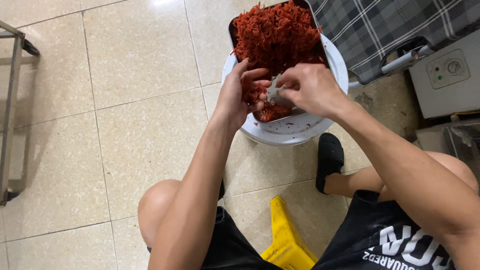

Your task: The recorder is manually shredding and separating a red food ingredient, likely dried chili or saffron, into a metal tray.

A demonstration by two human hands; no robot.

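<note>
Top centre of frame: left hand [239, 95] fingers curl around red shreds [276, 32] in the tray [233, 30]; right hand [307, 87] pinches a small pale piece [273, 93].

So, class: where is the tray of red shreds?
In the head view, the tray sits top centre on a white bucket, just beyond both hands.

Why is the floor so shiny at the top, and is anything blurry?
In the head view, a bright light glare sits on the floor tile at the top edge; the left hand, right hand and red shreds look sharp; soft shadows fall under the white bucket.
</note>
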